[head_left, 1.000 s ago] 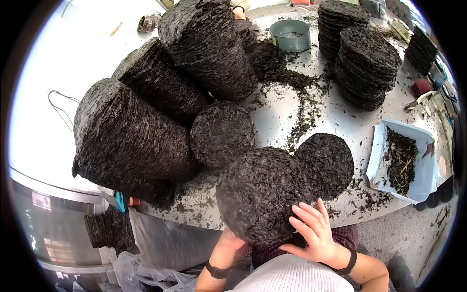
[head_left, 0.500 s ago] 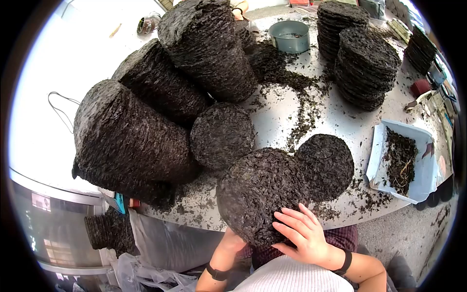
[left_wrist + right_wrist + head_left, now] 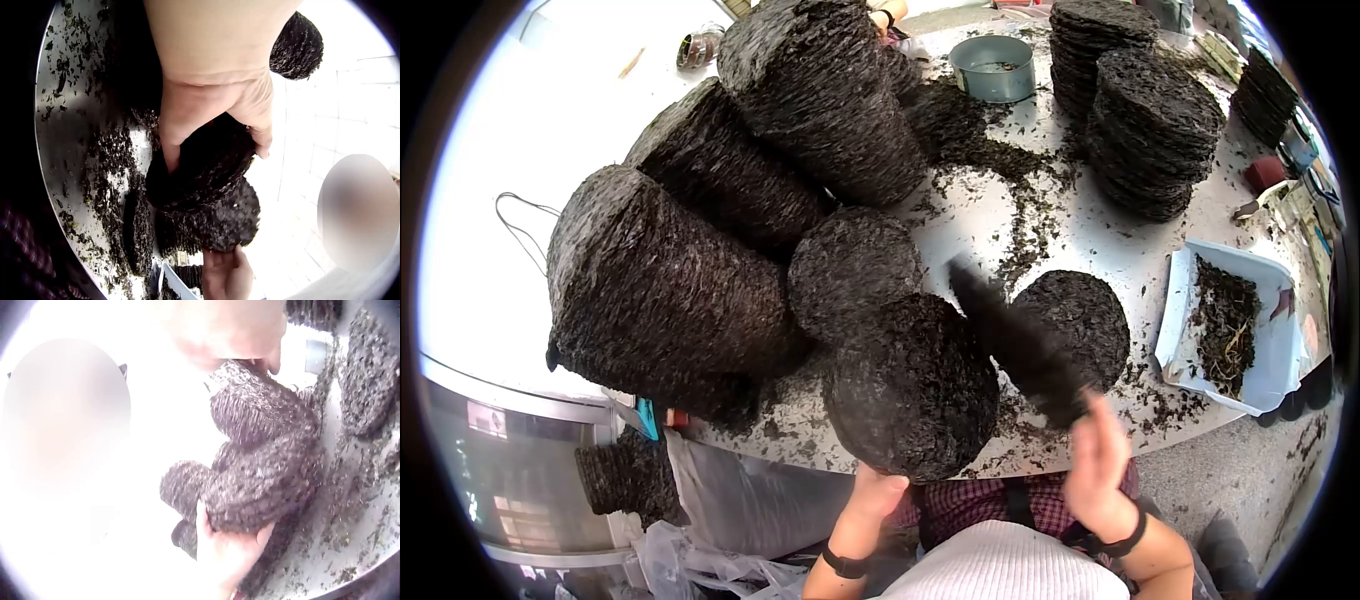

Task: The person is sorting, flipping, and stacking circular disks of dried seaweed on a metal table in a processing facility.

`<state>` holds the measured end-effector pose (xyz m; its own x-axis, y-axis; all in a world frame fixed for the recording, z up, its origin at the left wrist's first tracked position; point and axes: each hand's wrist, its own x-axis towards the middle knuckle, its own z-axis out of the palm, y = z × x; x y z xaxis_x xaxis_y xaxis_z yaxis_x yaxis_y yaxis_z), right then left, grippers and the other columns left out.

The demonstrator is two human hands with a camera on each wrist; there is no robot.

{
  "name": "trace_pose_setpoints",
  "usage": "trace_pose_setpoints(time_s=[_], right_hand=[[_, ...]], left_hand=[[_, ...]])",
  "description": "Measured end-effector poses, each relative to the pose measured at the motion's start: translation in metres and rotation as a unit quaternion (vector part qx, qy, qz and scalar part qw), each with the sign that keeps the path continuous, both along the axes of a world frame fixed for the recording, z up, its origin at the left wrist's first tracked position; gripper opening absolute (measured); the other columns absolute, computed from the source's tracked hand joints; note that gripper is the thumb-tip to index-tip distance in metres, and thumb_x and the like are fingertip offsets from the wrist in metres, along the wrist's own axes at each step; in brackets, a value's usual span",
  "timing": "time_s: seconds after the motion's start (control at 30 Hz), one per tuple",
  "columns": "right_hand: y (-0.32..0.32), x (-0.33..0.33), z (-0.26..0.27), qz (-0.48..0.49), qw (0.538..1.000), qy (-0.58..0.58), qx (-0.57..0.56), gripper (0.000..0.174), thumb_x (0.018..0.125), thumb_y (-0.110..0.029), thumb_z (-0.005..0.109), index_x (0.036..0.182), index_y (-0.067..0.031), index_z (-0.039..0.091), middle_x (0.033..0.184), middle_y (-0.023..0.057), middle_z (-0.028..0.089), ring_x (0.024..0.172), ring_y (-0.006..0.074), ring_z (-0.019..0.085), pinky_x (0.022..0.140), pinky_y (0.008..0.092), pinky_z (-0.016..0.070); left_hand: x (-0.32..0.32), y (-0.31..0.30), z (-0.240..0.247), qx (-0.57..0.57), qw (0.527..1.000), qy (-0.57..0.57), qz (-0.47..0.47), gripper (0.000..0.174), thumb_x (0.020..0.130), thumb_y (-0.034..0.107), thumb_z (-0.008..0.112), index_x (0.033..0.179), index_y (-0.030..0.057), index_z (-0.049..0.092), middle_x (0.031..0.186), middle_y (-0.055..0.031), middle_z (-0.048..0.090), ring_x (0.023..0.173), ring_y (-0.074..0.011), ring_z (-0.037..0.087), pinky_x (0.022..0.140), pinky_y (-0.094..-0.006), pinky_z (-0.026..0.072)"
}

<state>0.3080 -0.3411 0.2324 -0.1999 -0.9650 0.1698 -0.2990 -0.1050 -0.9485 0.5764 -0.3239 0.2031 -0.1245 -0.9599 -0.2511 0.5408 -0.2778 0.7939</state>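
Note:
In the head view my left hand (image 3: 878, 497) grips the lower edge of a thick round stack of dark dried seaweed (image 3: 905, 400), tilted up over the table's near edge. The left wrist view shows its thumb and fingers spread around the stack's rim. My right hand (image 3: 1098, 470) pinches the edge of a round seaweed sheet (image 3: 1025, 355), blurred and nearly edge-on, to the right of the stack. From the left wrist, the same sheet (image 3: 231, 215) shows its flat face. Another round seaweed pile (image 3: 1095, 325) lies on the table behind the sheet.
Tall seaweed stacks (image 3: 670, 270) lean together at left, with a smaller round (image 3: 855, 270) beside them. More stacks (image 3: 1155, 130) stand back right. A grey-green bowl (image 3: 992, 70) and a light-blue tray (image 3: 1275, 320) of scraps are on the crumb-strewn table (image 3: 970, 225). Another person's hand (image 3: 887, 12) shows behind.
My right hand has gone from lying against the stack's face to holding a sheet off it, moving right. The stack has turned and shifted slightly left in my left hand.

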Motion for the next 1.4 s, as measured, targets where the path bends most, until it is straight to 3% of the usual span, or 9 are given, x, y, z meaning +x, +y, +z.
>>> trace_pose_setpoints(time_s=[0.07,0.13,0.27,0.4,0.47,1.07,1.23,1.33,1.4], right_hand=[[-0.001,-0.025,-0.024,-0.117,0.972,-0.19,0.078,0.036,0.094,-0.011,0.05,0.124,0.0091,0.049,0.108,0.008,0.063,0.093,0.0192,0.06,0.084,0.0321,0.0472],[-0.007,-0.039,-0.036,-0.198,0.875,-0.41,0.164,0.044,0.093,-0.013,0.052,0.132,0.0054,0.043,0.127,0.0109,0.053,0.112,0.0219,0.052,0.096,0.0357,0.0409],[-0.006,-0.029,-0.043,-0.2,0.968,-0.132,0.072,0.047,0.089,-0.011,0.056,0.134,-0.0023,0.044,0.137,0.0135,0.042,0.127,0.0279,0.04,0.106,0.0406,0.0318],[-0.001,-0.011,-0.004,0.202,0.979,0.026,-0.023,0.048,0.08,-0.015,0.068,0.123,-0.0033,0.051,0.131,0.0183,0.048,0.125,0.0349,0.044,0.106,0.0431,0.0337],[-0.006,0.014,0.023,0.245,0.954,0.139,-0.099,0.059,0.074,-0.025,0.075,0.123,-0.0025,0.051,0.13,0.0196,0.049,0.122,0.0376,0.047,0.105,0.045,0.0359],[-0.008,0.023,0.019,0.294,0.949,0.1,-0.051,0.06,0.074,-0.012,0.062,0.129,0.0037,0.047,0.134,0.0202,0.049,0.128,0.036,0.044,0.105,0.0418,0.0385],[0.005,-0.019,-0.015,0.01,0.968,-0.224,0.114,0.042,0.091,-0.007,0.049,0.131,0.0042,0.045,0.135,0.0178,0.049,0.127,0.0258,0.045,0.105,0.0364,0.0357],[-0.01,-0.041,-0.066,-0.187,0.913,-0.343,0.114,0.051,0.094,-0.01,0.049,0.141,0.0018,0.032,0.146,0.0139,0.035,0.14,0.021,0.024,0.114,0.0317,0.0161],[-0.013,-0.038,-0.057,-0.177,0.962,-0.196,0.07,0.061,0.09,-0.012,0.055,0.143,-0.0002,0.028,0.148,0.0149,0.03,0.139,0.0235,0.025,0.114,0.0364,0.0182]], left_hand=[[0.001,-0.002,0.008,0.001,1.0,0.03,0.002,0.086,0.067,0.016,0.081,0.139,0.0024,0.036,0.135,-0.0101,0.048,0.125,-0.0271,0.046,0.107,-0.0426,0.0354],[-0.001,-0.003,0.014,0.009,0.998,0.06,0.007,0.089,0.067,0.015,0.081,0.141,0.0036,0.033,0.136,-0.0106,0.047,0.127,-0.0278,0.045,0.108,-0.0435,0.0347],[0.003,0.0,0.006,0.025,0.995,0.094,0.009,0.088,0.067,0.017,0.074,0.143,0.0057,0.031,0.14,-0.0117,0.043,0.13,-0.03,0.041,0.109,-0.0455,0.0322],[0.0,-0.001,0.008,0.024,0.997,0.072,-0.021,0.089,0.067,0.021,0.075,0.142,0.0052,0.031,0.139,-0.0125,0.043,0.129,-0.0295,0.042,0.109,-0.045,0.0332],[-0.012,-0.005,0.019,0.003,0.999,0.0,-0.049,0.093,0.066,0.027,0.08,0.142,0.0036,0.032,0.139,-0.0126,0.044,0.129,-0.0285,0.043,0.109,-0.0442,0.0341],[-0.007,0.007,-0.02,-0.026,0.994,-0.094,-0.048,0.102,0.055,0.024,0.091,0.138,0.0016,0.037,0.137,-0.0114,0.047,0.125,-0.0288,0.047,0.106,-0.0439,0.0378],[-0.006,0.002,0.005,0.005,1.0,-0.023,-0.007,0.096,0.059,0.025,0.087,0.139,0.0045,0.037,0.136,-0.0107,0.047,0.125,-0.0305,0.046,0.106,-0.0462,0.0381],[0.0,0.004,0.004,-0.015,1.0,0.008,-0.012,0.086,0.068,0.021,0.079,0.14,0.0022,0.035,0.137,-0.0115,0.046,0.127,-0.0282,0.044,0.108,-0.043,0.034],[-0.003,0.002,0.009,-0.01,0.999,0.033,-0.006,0.085,0.068,0.019,0.077,0.14,0.0022,0.034,0.138,-0.012,0.045,0.127,-0.0291,0.044,0.108,-0.0437,0.0342]])
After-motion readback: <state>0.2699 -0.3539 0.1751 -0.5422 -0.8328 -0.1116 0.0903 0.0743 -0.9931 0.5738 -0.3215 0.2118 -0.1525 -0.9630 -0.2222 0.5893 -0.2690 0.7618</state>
